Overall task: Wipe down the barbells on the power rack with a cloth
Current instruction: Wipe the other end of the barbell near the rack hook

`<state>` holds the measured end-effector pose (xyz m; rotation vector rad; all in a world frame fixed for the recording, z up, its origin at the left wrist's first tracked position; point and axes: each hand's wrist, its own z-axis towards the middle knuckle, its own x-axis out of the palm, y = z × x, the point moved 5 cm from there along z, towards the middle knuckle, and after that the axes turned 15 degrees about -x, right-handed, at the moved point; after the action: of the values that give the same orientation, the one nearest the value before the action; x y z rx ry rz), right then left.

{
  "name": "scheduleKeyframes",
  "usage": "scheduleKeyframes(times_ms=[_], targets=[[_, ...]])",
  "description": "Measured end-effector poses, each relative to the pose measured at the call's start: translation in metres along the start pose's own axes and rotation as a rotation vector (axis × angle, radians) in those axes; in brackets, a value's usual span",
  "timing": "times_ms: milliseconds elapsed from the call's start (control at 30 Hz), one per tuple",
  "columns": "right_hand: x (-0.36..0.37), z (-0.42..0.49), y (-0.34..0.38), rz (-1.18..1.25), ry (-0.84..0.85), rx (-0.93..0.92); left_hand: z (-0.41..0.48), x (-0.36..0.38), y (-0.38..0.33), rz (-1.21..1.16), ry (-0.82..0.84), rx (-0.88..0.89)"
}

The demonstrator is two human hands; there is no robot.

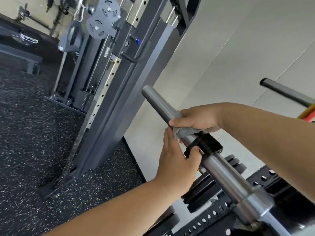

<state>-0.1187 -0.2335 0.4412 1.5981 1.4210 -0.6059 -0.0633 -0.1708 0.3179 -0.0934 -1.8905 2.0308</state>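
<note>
A steel barbell sleeve (225, 174) runs from the lower right up to its free end at centre. A black collar clamp (210, 145) sits around the sleeve. My right hand (196, 119) grips a grey cloth (183, 132) wrapped over the sleeve just above the clamp. My left hand (177, 160) reaches up from below, its thumb hooked on the clamp's lever and its fingers lying along the near side of the sleeve next to the cloth.
The black perforated rack beam (213, 217) lies under the bar at the bottom. A grey cable machine upright (119, 92) stands to the left on speckled rubber flooring (34, 133). Another bar end (286, 91) juts out at the right by the pale wall.
</note>
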Motion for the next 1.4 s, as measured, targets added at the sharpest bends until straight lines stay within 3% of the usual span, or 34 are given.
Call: scheduleKeyframes(times_ms=[133,200,333,433,667,733,800,867,967,1033,1100,1267,1400], targets=[[-0.009,0.029,0.013,-0.306,-0.266,-0.023,-0.009,-0.002,0.002,0.085,-0.096,0.033],[-0.011,0.036,0.019,-0.373,-0.371,-0.059,-0.015,-0.005,-0.001,0.206,-0.190,0.160],[-0.014,0.021,0.004,-0.224,-0.217,-0.065,-0.024,-0.001,-0.005,0.514,-0.227,0.624],[-0.012,0.015,-0.012,-0.061,-0.091,-0.014,-0.026,0.000,-0.007,0.491,-0.145,0.750],[-0.005,0.030,-0.015,0.265,-0.231,-0.056,-0.016,0.004,-0.028,0.547,-0.337,0.861],[-0.009,0.024,-0.017,0.228,-0.129,-0.072,-0.014,0.002,-0.036,0.581,-0.394,0.909],[-0.011,0.019,-0.018,0.168,0.060,-0.073,-0.011,0.001,-0.038,0.573,-0.372,0.924],[-0.013,0.023,-0.021,0.126,0.101,-0.044,-0.009,0.001,-0.034,0.555,-0.312,0.910],[-0.016,0.045,-0.020,0.138,-0.118,-0.039,-0.010,0.004,-0.029,0.569,-0.273,0.892],[-0.021,0.059,-0.016,-0.035,-0.247,-0.078,-0.013,0.005,-0.031,0.554,-0.242,0.921],[-0.023,0.063,-0.013,-0.183,-0.256,-0.132,-0.012,0.002,-0.036,0.452,-0.189,0.935],[-0.019,0.042,-0.007,0.180,0.024,-0.142,0.001,-0.001,-0.044,0.243,-0.143,0.838],[-0.019,0.060,-0.007,0.233,-0.089,-0.087,0.004,0.003,-0.044,0.224,-0.138,0.812]])
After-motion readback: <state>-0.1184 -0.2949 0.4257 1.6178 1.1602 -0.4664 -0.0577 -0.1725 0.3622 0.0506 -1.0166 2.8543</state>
